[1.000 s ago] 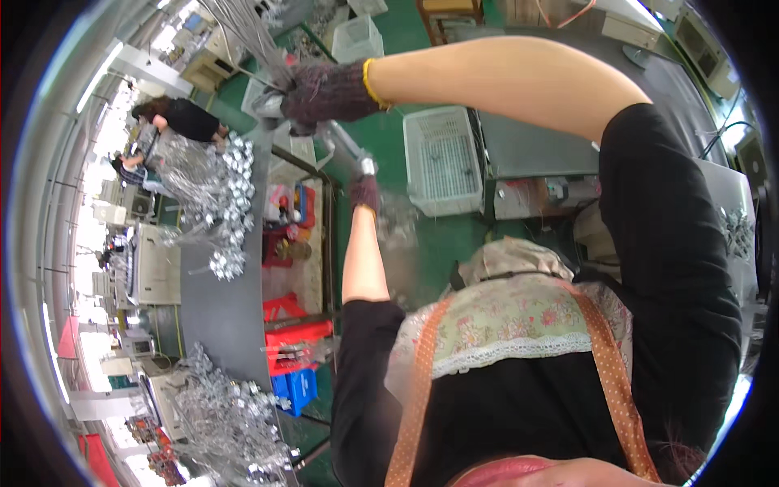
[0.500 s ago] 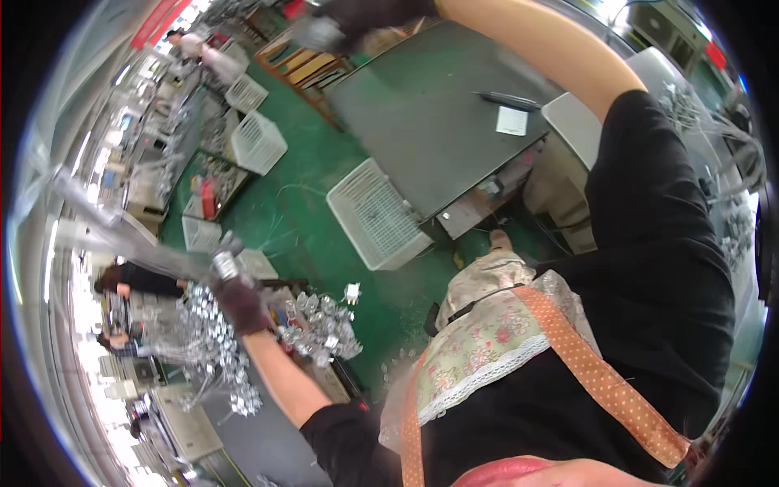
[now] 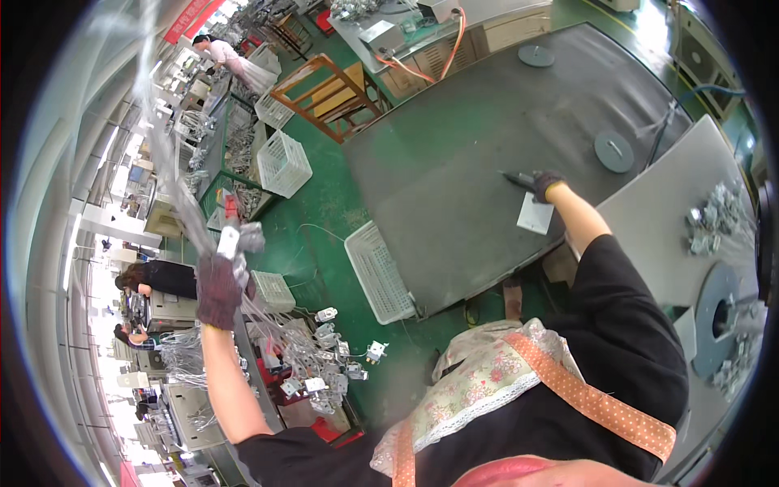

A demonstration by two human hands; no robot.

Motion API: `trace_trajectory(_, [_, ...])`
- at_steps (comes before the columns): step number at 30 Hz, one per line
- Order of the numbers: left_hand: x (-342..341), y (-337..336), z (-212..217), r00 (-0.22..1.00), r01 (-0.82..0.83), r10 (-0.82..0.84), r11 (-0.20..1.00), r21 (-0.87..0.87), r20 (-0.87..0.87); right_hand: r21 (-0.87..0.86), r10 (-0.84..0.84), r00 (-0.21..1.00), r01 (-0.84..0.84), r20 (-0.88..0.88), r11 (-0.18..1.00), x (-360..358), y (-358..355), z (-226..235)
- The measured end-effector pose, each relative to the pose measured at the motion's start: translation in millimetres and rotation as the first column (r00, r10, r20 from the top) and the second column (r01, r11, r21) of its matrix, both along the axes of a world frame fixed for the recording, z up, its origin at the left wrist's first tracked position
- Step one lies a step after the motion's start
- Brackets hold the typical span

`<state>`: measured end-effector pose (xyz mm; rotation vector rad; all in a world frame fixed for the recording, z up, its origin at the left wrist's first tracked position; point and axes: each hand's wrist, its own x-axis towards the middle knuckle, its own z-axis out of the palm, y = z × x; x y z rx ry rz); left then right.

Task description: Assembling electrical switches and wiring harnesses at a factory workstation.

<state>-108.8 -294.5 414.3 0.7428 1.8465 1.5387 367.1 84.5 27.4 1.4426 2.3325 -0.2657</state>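
Note:
My left hand (image 3: 219, 292), in a dark maroon glove, is closed around a bundle of pale wires (image 3: 182, 207). Small white and grey block-shaped fittings (image 3: 230, 241) stick out above the fist. Over the dark-topped table (image 3: 438, 187), my right hand (image 3: 549, 186), also gloved, has its fingers closed on the near end of a slim black pen-like tool (image 3: 518, 180). Its exact kind is too small to tell. A white slip of paper (image 3: 534, 215) lies on the table just below that hand.
Wired metallic fittings (image 3: 316, 365) hang over a bench beside my left arm. A white plastic basket (image 3: 378, 272) stands against the table. Grey discs (image 3: 614, 152) lie on the tabletop. Past it is a wooden chair (image 3: 333, 93). More fittings (image 3: 714, 219) rest on the grey surface at right.
My right hand has come down from the upper edge of the view onto the tool by the paper. The left hand still grips the wires. The view has shifted, showing more of the table.

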Motion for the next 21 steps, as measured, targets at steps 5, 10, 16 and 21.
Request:
trace_trajectory(5, [52, 158, 36, 0.846, 0.373, -0.478, 0.848, -0.377, -0.238, -0.132, 0.032, 0.999, -0.027, 0.034, 0.991, -13, 34, -46])
trace_trajectory(10, [104, 333, -5, -0.417, 0.19, -0.641, 0.632, -0.751, -0.644, -0.152, 0.008, 0.999, -0.016, -0.051, 0.988, -3, 51, -69])
trace_trajectory(16, [237, 484, -109, -0.634, -0.009, -0.704, 0.422, -0.906, -0.322, -0.052, 0.044, 0.988, -0.052, -0.151, 0.997, -8, 28, -26])
trace_trajectory(21, [329, 548, -248, -0.274, 0.225, -0.853, 0.393, -0.892, -0.445, -0.117, 0.092, 0.99, -0.105, -0.107, 0.988, -20, 27, 1])
